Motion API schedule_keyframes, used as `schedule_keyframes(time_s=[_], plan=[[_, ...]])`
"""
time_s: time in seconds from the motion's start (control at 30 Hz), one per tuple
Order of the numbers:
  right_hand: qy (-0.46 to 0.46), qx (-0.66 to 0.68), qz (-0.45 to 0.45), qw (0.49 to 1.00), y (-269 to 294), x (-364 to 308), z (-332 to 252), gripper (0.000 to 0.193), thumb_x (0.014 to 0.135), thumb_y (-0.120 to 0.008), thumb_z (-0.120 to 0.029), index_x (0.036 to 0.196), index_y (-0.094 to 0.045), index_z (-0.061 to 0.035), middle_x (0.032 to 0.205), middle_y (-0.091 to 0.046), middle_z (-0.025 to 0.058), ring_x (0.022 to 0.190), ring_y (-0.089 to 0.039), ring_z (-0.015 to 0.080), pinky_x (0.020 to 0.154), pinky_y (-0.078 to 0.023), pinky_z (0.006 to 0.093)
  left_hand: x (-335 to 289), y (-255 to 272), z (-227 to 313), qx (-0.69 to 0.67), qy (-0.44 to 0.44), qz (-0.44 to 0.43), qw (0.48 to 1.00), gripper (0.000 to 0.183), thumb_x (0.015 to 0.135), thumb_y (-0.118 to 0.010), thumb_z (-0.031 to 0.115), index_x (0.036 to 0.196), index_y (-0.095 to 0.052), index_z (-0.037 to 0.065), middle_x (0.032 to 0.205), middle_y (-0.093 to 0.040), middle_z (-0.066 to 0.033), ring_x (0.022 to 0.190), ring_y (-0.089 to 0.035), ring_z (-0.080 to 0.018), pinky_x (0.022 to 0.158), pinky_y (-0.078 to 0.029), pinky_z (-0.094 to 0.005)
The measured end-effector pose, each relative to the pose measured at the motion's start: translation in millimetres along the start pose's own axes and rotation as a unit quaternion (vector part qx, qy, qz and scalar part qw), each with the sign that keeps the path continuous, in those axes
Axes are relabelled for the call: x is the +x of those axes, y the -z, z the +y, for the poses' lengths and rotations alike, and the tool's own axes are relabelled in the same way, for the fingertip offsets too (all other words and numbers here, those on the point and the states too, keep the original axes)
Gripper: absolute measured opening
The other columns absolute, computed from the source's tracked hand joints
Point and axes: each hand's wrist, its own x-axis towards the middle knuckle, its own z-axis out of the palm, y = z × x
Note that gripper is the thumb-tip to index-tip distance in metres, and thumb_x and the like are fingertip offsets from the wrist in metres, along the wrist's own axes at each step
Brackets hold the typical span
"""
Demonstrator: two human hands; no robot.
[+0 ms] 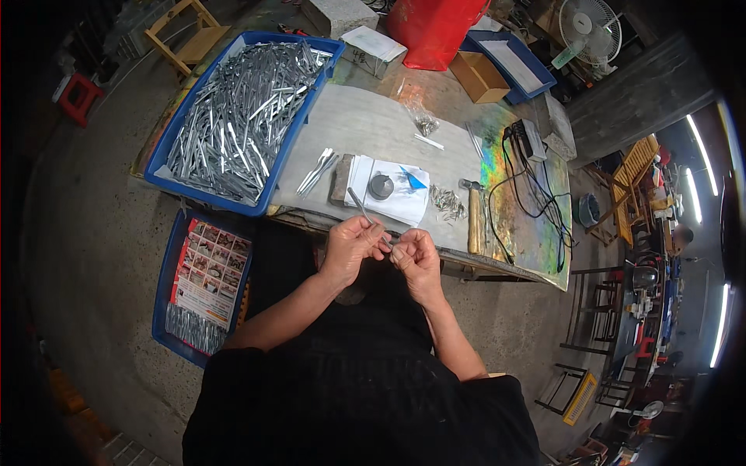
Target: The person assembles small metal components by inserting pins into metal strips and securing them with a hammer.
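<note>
Over the table's near edge, my left hand (356,247) is closed around a thin grey metal strip (358,200), whose far end points up and away from me. My right hand (417,262) pinches close beside the strip's near end; what lies between its fingertips is too small to make out. Just beyond my hands, a round dark grey piece (381,186) rests on a stack of white paper (404,210) with a blue scrap (414,179). Several small metal pins (448,203) lie to the right, beside a hammer (474,220). Left of the paper are several loose metal strips (318,172).
A blue tray (256,210) heaped with metal strips stands at the left. A lower blue tray (162,311) holds more strips and a printed sheet. Black cables (536,194) and a power strip (530,140) lie right; a red bag (431,35) stands at the back.
</note>
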Motion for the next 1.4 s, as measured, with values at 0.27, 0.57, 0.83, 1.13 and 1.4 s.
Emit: schedule_keyframes(time_s=[0.27,0.57,0.83,1.13,1.4], plan=[[0.000,-0.012,0.027,1.000,-4.6,0.3,1.6,0.018,0.080,-0.050,-0.001,0.094,-0.039,-0.0048,0.069,-0.046,-0.0001,0.061,-0.042,0.0056,0.052,-0.032,0.0173,-1.0,0.2,-3.0,-0.005,-0.016,0.006,1.000,0.013,0.080,-0.054,0.015,0.086,-0.052,0.003,0.075,-0.058,-0.0067,0.061,-0.054,-0.0100,0.050,-0.042,-0.0178],[-0.001,0.019,0.051,0.999,-7.1,0.5,8.0,0.019,0.079,-0.049,0.002,0.093,-0.038,-0.0052,0.068,-0.045,-0.0003,0.058,-0.040,0.0050,0.051,-0.032,0.0171,-0.8,-2.3,-8.3,0.005,-0.069,0.037,0.997,0.009,0.079,-0.055,0.012,0.080,-0.053,0.003,0.071,-0.058,-0.0048,0.055,-0.049,-0.0053,0.043,-0.034,-0.0151],[-0.015,-0.003,0.057,0.998,-8.2,2.1,4.6,0.019,0.079,-0.048,0.002,0.093,-0.037,-0.0050,0.067,-0.046,-0.0006,0.058,-0.040,0.0043,0.050,-0.031,0.0164,-1.0,-2.8,-8.2,0.001,-0.065,0.038,0.997,0.008,0.079,-0.055,0.011,0.079,-0.053,0.003,0.070,-0.058,-0.0043,0.055,-0.049,-0.0050,0.043,-0.032,-0.0144],[-0.033,-0.010,0.060,0.998,-8.4,5.8,3.7,0.020,0.079,-0.050,0.001,0.095,-0.037,-0.0046,0.067,-0.048,0.0002,0.057,-0.041,0.0046,0.050,-0.032,0.0163,2.1,1.4,-11.9,-0.003,-0.058,0.052,0.997,0.009,0.080,-0.053,0.012,0.079,-0.053,0.003,0.070,-0.058,-0.0043,0.056,-0.050,-0.0051,0.043,-0.033,-0.0151],[-0.043,-0.021,0.068,0.997,-9.5,8.4,1.5,0.020,0.079,-0.050,0.001,0.095,-0.038,-0.0047,0.067,-0.048,0.0004,0.058,-0.042,0.0042,0.050,-0.032,0.0159,-0.2,0.9,-12.6,0.022,-0.066,0.050,0.996,0.010,0.081,-0.053,0.013,0.080,-0.052,0.003,0.071,-0.058,-0.0056,0.057,-0.050,-0.0061,0.045,-0.035,-0.0160]])
